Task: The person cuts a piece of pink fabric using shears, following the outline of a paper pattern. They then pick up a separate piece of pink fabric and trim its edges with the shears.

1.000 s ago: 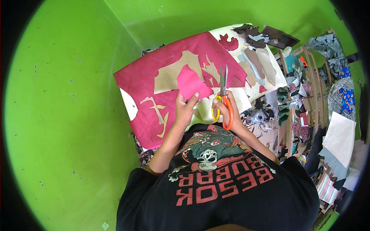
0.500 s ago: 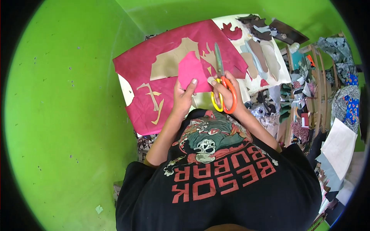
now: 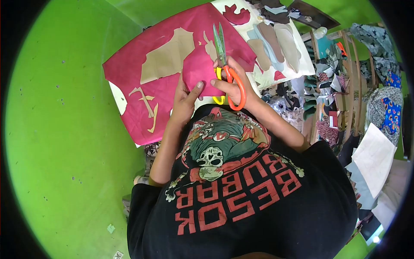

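Observation:
My left hand [image 3: 185, 98] is closed on a pink leather-like piece [image 3: 200, 69], thumb on top near its lower left edge. In my right hand [image 3: 235, 84] is a pair of scissors [image 3: 220, 45] with one orange and one yellow handle. Its blades point away from me, slightly apart. My right thumb also lies at the right edge of the pink piece. Beneath the hands spreads a large dark pink sheet [image 3: 125, 73], with a tan sheet piece [image 3: 168, 56] and thin tan offcuts [image 3: 154, 118] lying on it.
At the table's right, a pale surface [image 3: 304, 64] bears several sole-shaped pieces [image 3: 286, 45] and a dark pink scrap [image 3: 236, 16]. Farther right stands a wooden rack [image 3: 355, 77] amid cloth scraps. A green wall [image 3: 56, 142] rises on the left.
The scissor blades have parted slightly. Both hands and the pink piece appear lower and farther left as the view shifted. The pink piece lies flatter, and my right thumb has come onto its edge.

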Demonstrator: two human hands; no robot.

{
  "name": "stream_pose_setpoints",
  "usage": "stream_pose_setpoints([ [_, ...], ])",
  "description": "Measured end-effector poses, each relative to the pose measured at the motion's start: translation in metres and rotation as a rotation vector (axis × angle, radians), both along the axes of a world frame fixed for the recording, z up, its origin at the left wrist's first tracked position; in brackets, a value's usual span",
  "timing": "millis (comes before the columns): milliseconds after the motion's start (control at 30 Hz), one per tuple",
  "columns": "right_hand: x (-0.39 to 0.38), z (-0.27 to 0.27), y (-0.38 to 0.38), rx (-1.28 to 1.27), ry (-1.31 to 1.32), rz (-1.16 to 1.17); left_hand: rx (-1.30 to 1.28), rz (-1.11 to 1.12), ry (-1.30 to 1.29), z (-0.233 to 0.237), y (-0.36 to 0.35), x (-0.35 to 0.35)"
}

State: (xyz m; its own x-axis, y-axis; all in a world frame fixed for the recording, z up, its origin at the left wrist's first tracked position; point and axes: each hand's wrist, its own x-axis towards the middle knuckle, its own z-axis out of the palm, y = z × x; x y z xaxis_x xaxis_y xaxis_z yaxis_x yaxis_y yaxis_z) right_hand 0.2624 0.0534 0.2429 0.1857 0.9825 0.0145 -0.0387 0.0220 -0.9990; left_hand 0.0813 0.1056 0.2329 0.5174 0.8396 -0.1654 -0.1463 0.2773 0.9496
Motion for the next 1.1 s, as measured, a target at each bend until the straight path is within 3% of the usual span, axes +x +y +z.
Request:
stream_pose_setpoints([
  [367, 0.056, -0.011, -0.007, -0.178, 0.067, 0.002, -0.099, -0.012, -0.015, -0.007, -0.024, 0.054],
  [533, 0.074, -0.013, 0.002, -0.211, -0.026, 0.074, -0.091, 0.134, 0.0, -0.011, -0.029, 0.065],
  [633, 0.076, -0.018, 0.011, -0.118, 0.007, 0.137, -0.095, 0.24, 0.04, -0.005, -0.031, 0.068],
  [767, 0.077, -0.001, 0.014, -0.189, -0.001, 0.262, -0.167, 0.305, -0.084, -0.01, -0.03, 0.07],
  [867, 0.07, -0.021, 0.015, -0.113, -0.024, 0.226, -0.143, 0.322, -0.155, -0.015, -0.021, 0.071],
  [1067, 0.056, -0.009, 0.024, -0.178, -0.141, 0.196, -0.117, 0.269, -0.166, -0.012, 0.004, 0.059],
  [1100, 0.051, -0.01, 0.024, -0.153, -0.031, 0.173, -0.074, 0.276, -0.155, -0.016, 0.007, 0.055],
])
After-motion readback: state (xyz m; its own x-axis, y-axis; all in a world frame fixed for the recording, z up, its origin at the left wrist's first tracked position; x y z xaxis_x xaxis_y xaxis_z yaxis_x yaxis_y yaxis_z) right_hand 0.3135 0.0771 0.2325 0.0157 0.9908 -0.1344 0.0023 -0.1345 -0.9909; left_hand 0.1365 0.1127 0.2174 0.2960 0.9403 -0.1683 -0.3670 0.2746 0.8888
